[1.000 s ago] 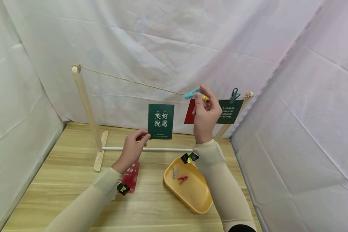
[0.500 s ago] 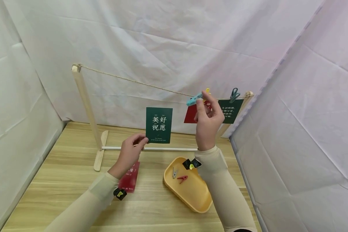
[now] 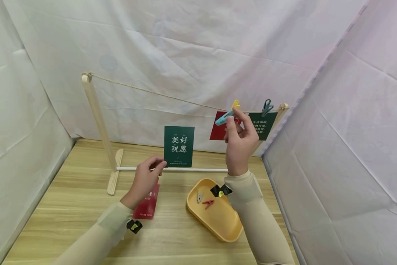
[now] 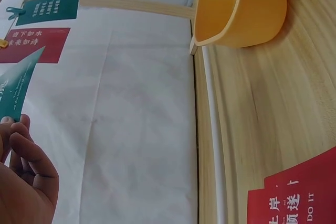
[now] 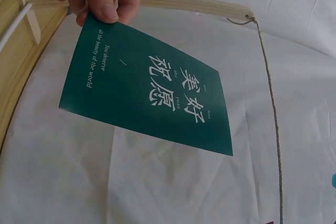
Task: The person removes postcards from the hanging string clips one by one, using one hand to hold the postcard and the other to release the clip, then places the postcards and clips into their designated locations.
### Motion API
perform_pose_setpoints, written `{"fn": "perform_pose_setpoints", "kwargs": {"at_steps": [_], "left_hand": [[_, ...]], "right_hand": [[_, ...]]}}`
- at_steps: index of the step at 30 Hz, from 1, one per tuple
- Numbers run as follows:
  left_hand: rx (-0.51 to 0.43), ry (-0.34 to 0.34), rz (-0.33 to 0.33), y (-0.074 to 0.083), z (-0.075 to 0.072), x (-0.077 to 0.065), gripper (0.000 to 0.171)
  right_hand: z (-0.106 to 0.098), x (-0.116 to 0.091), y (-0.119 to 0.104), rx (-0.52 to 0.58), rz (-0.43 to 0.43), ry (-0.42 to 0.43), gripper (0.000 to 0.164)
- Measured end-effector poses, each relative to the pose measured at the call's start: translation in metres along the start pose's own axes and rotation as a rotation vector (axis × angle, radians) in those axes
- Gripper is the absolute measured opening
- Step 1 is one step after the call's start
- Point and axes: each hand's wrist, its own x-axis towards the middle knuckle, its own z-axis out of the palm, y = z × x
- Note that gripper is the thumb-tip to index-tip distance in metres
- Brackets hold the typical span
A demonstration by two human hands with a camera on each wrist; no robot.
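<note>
Wood-grained worktop [image 3: 62,191] spreads below the left hand [image 3: 146,176] and the right hand [image 3: 241,147], and beyond both rises a wooden frame [image 3: 99,123] with a twine cord [image 3: 153,92] slung across its top. Below the right hand and slightly to its left sits a yellow tray [image 3: 223,224].

The left hand, thumb and fingers together, pinches a green card [image 3: 178,147] by its lower corner, so the card stands up to the hand's right, below the cord and apart from it. A loose red card [image 3: 146,206] lies below that hand, partly covered by it and the wrist. Just behind the right hand hangs a hung red card [image 3: 218,130]; past its right side, a hung green card [image 3: 266,127].

The right hand pinches a light-blue clothespin [image 3: 224,118] between thumb and finger; whether its jaws are spread cannot be told.

The step in hand appears to be bringing card and clothespin together for hanging. The next move would call for the left hand to lift the card's top edge to the cord, and the right to squeeze the clothespin open over both.
</note>
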Motion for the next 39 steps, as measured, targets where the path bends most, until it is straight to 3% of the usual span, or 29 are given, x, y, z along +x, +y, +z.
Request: {"fn": "perform_pose_setpoints", "kwargs": {"at_steps": [20,25,31,39], "left_hand": [[-0.005,0.021,-0.017,-0.01,-0.002,-0.011,0.018],[-0.012,0.032,-0.029,-0.012,-0.001,-0.016,0.016],[0.017,0.031,-0.041,-0.019,-0.001,-0.022,0.015],[0.031,0.048,-0.049,-0.023,-0.001,-0.026,0.016]], "right_hand": [[-0.008,-0.009,0.002,0.009,0.025,0.005,0.032],[-0.018,-0.013,0.004,-0.001,0.057,0.001,0.033],[-0.032,-0.024,0.008,-0.04,0.128,0.053,0.033],[-0.035,-0.03,0.012,-0.022,0.156,0.082,0.035]]}}
